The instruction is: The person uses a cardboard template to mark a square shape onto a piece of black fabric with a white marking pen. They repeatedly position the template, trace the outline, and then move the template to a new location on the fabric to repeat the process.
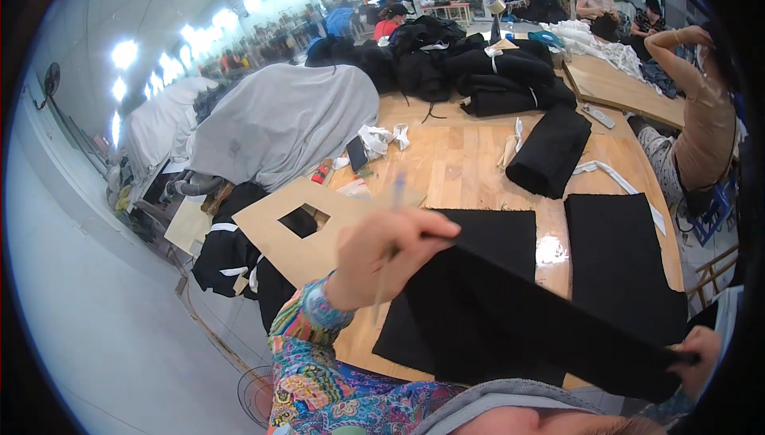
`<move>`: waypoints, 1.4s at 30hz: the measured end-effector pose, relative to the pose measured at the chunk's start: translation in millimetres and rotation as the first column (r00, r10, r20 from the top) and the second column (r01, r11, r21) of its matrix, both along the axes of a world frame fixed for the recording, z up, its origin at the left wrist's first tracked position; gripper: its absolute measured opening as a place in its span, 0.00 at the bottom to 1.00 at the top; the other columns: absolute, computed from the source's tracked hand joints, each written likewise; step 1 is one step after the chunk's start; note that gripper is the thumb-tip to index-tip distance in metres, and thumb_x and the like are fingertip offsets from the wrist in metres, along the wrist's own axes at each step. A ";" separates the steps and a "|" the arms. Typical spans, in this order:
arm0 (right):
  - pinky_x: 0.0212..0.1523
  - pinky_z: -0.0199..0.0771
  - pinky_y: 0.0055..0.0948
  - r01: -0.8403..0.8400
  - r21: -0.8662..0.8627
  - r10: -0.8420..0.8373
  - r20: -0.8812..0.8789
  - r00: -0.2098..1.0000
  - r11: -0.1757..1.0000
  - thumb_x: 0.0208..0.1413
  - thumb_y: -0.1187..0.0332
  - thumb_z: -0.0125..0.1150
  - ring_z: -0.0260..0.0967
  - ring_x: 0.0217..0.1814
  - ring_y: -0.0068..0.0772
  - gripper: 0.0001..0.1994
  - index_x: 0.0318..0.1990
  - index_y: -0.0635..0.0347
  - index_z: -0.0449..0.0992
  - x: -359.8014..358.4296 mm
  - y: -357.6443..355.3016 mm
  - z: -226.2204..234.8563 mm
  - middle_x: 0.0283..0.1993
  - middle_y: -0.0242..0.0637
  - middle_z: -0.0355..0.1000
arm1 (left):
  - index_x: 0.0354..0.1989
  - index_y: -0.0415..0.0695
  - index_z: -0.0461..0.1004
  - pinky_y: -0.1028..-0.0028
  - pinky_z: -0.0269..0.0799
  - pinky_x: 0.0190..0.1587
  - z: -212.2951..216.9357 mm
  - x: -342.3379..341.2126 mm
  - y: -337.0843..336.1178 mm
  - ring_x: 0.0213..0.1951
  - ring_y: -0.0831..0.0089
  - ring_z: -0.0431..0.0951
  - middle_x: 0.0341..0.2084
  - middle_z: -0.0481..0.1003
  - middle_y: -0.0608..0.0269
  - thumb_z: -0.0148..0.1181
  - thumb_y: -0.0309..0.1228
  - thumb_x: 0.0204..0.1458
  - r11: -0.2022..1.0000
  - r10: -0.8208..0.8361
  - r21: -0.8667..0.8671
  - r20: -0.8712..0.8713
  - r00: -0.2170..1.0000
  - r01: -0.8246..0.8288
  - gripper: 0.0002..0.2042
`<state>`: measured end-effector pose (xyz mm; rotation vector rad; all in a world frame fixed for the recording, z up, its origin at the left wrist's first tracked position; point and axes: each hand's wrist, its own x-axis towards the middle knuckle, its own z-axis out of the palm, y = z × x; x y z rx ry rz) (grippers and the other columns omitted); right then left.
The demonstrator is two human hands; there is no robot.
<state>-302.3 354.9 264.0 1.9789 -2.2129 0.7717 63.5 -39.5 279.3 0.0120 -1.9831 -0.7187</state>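
Busy sewing workshop all around, with a long wooden surface [454, 166] running away from the camera. Left hand [382, 253] is up in the air, fingers pinching one end of a black fabric piece [518, 319], with a thin pen-like stick tucked in the same grip, blurry though. Right hand [701, 355] has the other end down at the lower right, fingers closed on it. So the fabric hangs stretched between both hands, above more flat black panels [621, 264] lying on the surface. Cardboard template [307, 232] with a square hole sits to the left.
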 end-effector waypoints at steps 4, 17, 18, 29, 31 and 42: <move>0.40 0.63 0.31 0.257 -0.091 -0.254 0.038 0.966 0.962 0.27 0.75 0.67 0.65 0.37 0.38 0.17 0.29 0.59 0.69 -67.3 -33.4 -38.6 0.30 0.36 0.65 | 0.27 0.41 0.66 0.76 0.73 0.40 -19.2 -56.2 -33.4 0.36 0.75 0.78 0.30 0.77 0.58 0.60 0.17 0.49 0.984 -0.049 0.178 0.280 0.959 -0.002 0.09; 0.44 0.71 0.32 0.397 -0.680 -0.694 -0.231 0.682 0.616 0.51 0.71 0.52 0.75 0.41 0.44 0.11 0.39 0.59 0.79 -271.0 -142.3 75.6 0.37 0.46 0.76 | 0.26 0.38 0.68 0.81 0.68 0.37 22.3 -307.9 -91.2 0.35 0.79 0.77 0.29 0.78 0.61 0.59 0.17 0.51 0.993 0.120 0.005 -0.186 0.975 -0.121 0.06; 0.44 0.71 0.33 0.390 -0.682 -0.716 -0.284 0.638 0.618 0.50 0.72 0.52 0.75 0.41 0.43 0.11 0.38 0.59 0.79 -258.6 -132.5 80.6 0.37 0.46 0.76 | 0.26 0.38 0.68 0.81 0.69 0.38 13.2 -309.2 -78.7 0.35 0.79 0.77 0.29 0.78 0.61 0.59 0.17 0.50 0.997 0.079 0.036 -0.176 0.981 -0.074 0.06; 0.49 0.59 0.40 0.569 -0.473 -0.733 -0.318 0.602 0.673 0.41 0.76 0.53 0.70 0.41 0.38 0.10 0.25 0.49 0.81 -263.6 -50.6 -173.4 0.30 0.32 0.75 | 0.24 0.40 0.69 0.71 0.75 0.35 -181.5 -251.2 38.7 0.34 0.63 0.79 0.29 0.78 0.56 0.60 0.15 0.42 0.975 -0.161 -0.151 0.045 0.986 0.166 0.08; 0.51 0.57 0.41 0.645 -0.352 -0.735 -0.322 0.596 0.678 0.40 0.77 0.53 0.68 0.45 0.35 0.12 0.25 0.48 0.81 -252.3 -35.3 -211.9 0.33 0.29 0.74 | 0.27 0.40 0.70 0.69 0.73 0.35 -220.6 -247.3 59.0 0.33 0.63 0.78 0.28 0.77 0.58 0.60 0.18 0.42 0.968 -0.174 -0.158 0.127 0.976 0.193 0.06; 0.59 0.52 0.45 0.809 -0.327 -0.872 -0.188 0.452 0.489 0.41 0.80 0.54 0.67 0.47 0.31 0.14 0.27 0.45 0.82 -225.1 13.6 -278.3 0.35 0.26 0.74 | 0.25 0.43 0.69 0.69 0.71 0.36 -284.6 -224.9 126.0 0.34 0.67 0.78 0.26 0.76 0.62 0.60 0.21 0.44 0.929 -0.260 -0.173 0.323 0.910 0.326 0.05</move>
